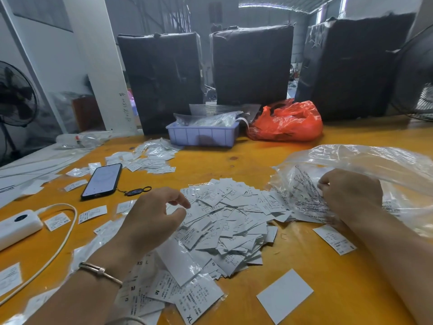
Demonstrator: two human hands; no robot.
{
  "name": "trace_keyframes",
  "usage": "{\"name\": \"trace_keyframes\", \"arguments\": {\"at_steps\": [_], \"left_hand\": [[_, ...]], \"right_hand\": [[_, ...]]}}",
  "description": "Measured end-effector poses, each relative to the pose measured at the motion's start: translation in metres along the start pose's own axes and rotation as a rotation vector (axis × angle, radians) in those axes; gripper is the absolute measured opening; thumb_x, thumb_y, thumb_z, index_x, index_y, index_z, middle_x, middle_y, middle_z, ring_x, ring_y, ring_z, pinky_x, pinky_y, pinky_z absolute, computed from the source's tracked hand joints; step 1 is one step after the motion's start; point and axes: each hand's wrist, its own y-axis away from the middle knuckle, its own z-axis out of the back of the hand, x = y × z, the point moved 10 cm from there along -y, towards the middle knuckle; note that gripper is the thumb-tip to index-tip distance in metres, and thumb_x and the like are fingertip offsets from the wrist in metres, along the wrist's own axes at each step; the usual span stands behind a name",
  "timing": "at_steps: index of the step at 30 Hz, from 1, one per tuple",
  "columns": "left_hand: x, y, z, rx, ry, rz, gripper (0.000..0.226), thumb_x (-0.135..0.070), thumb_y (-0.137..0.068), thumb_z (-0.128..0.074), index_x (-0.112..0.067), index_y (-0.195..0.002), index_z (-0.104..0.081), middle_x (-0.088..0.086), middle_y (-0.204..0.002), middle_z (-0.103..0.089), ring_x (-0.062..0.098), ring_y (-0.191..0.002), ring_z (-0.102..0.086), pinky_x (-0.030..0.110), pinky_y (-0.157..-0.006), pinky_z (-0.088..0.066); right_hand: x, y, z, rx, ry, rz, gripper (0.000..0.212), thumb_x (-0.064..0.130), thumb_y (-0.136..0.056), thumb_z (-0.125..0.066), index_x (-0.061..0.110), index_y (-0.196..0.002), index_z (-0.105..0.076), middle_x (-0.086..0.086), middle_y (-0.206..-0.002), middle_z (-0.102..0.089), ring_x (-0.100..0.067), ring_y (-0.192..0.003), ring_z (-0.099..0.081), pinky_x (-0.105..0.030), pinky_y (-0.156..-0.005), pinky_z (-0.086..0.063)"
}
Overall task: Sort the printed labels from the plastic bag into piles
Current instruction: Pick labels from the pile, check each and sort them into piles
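I'm looking across an orange-yellow table (316, 266) into a big, dim warehouse. Three tall bundles wrapped in black plastic (161, 80) stand in a row along the table's far edge, with narrow gaps between them. A white pillar (103, 66) rises on the left, some handwriting scrawled low on it. Beside it, further left, a black standing fan (16, 95); another fan (417, 76) peeks in at the right edge. Up top I see a curved metal roof (281, 3) with daylight coming through high windows (343, 5).
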Motion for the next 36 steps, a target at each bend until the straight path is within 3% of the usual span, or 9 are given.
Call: {"name": "trace_keyframes", "arguments": {"at_steps": [6, 10, 15, 18, 21, 26, 29, 34, 36], "left_hand": [[-0.004, 0.002, -0.004, 0.021, 0.0, -0.026, 0.02, -0.02, -0.088, -0.065, -0.039, -0.083, -0.065, -0.029, -0.097, -0.057, -0.014, -0.092, -0.048, 0.017, -0.076, -0.043], [-0.011, 0.004, -0.005, 0.02, 0.027, -0.049, 0.016, -0.019, -0.088, -0.065, -0.034, -0.086, -0.069, -0.025, -0.098, -0.061, -0.008, -0.096, -0.053, 0.024, -0.083, -0.047], [-0.023, 0.005, -0.015, 0.097, 0.221, -0.078, 0.007, -0.032, -0.088, -0.07, -0.035, -0.093, -0.071, -0.022, -0.093, -0.07, -0.009, -0.094, -0.061, 0.018, -0.077, -0.05], [-0.03, 0.009, -0.03, 0.257, 0.424, -0.056, 0.035, -0.052, -0.08, -0.069, -0.034, -0.11, -0.068, -0.019, -0.105, -0.072, -0.002, -0.099, -0.066, 0.024, -0.082, -0.054], [-0.038, 0.016, -0.043, 0.379, 0.588, -0.02, 0.047, -0.048, -0.074, -0.077, -0.027, -0.115, -0.067, -0.004, -0.104, -0.074, 0.01, -0.096, -0.07, 0.024, -0.078, -0.056], [-0.039, 0.013, -0.036, 0.297, 0.537, -0.039, 0.012, -0.022, -0.078, -0.081, -0.018, -0.087, -0.075, 0.004, -0.081, -0.075, 0.021, -0.079, -0.07, 0.031, -0.076, -0.054], [-0.04, 0.013, -0.032, 0.299, 0.571, -0.051, 0.016, -0.03, -0.077, -0.077, -0.015, -0.08, -0.075, 0.004, -0.076, -0.074, 0.019, -0.075, -0.069, 0.037, -0.082, -0.053], [-0.033, 0.011, -0.027, 0.218, 0.574, -0.018, 0.015, -0.028, -0.083, -0.07, -0.015, -0.08, -0.076, 0.004, -0.071, -0.074, 0.012, -0.07, -0.068, 0.015, -0.07, -0.05], [-0.03, 0.01, -0.024, 0.185, 0.579, -0.003, 0.01, -0.021, -0.087, -0.069, -0.016, -0.084, -0.077, 0.003, -0.073, -0.075, 0.011, -0.071, -0.069, 0.012, -0.066, -0.048]], "right_hand": [[0.01, 0.01, 0.022, -0.13, -0.15, -0.024, 0.019, 0.013, -0.083, -0.055, 0.02, -0.066, -0.062, -0.005, -0.08, -0.052, -0.026, -0.082, -0.044, -0.03, -0.062, -0.029], [0.032, 0.027, 0.032, -0.156, -0.604, 0.044, 0.014, 0.011, -0.078, -0.069, 0.012, -0.065, -0.064, -0.006, -0.063, -0.063, -0.027, -0.066, -0.06, -0.032, -0.061, -0.048], [0.097, 0.066, 0.007, 0.385, -1.357, 0.068, 0.012, -0.003, -0.076, -0.073, 0.001, -0.082, -0.064, -0.013, -0.07, -0.071, -0.017, -0.054, -0.064, -0.026, -0.05, -0.045], [0.133, 0.095, 0.0, 0.607, -1.42, 0.176, 0.022, -0.008, -0.074, -0.072, 0.006, -0.09, -0.069, -0.01, -0.079, -0.073, -0.016, -0.065, -0.065, -0.023, -0.059, -0.049], [0.149, 0.109, 0.004, 0.612, -1.402, 0.282, 0.035, -0.013, -0.07, -0.074, 0.011, -0.095, -0.07, -0.01, -0.084, -0.071, -0.016, -0.068, -0.061, -0.031, -0.068, -0.054], [0.151, 0.11, 0.007, 0.569, -1.422, 0.298, 0.048, -0.014, -0.067, -0.076, 0.016, -0.104, -0.068, -0.011, -0.09, -0.068, -0.017, -0.069, -0.061, -0.034, -0.071, -0.056], [0.145, 0.103, 0.004, 0.561, -1.491, 0.24, 0.049, -0.014, -0.067, -0.076, 0.016, -0.105, -0.067, -0.008, -0.086, -0.069, -0.016, -0.07, -0.063, -0.032, -0.07, -0.056], [0.132, 0.09, 0.007, 0.496, -1.354, 0.278, 0.042, -0.007, -0.072, -0.075, 0.018, -0.105, -0.067, -0.005, -0.082, -0.073, -0.013, -0.07, -0.065, -0.024, -0.067, -0.054], [0.134, 0.091, 0.003, 0.62, -1.27, 0.317, 0.041, 0.001, -0.073, -0.078, 0.018, -0.108, -0.065, -0.004, -0.084, -0.074, -0.014, -0.074, -0.068, -0.021, -0.067, -0.053]]}}
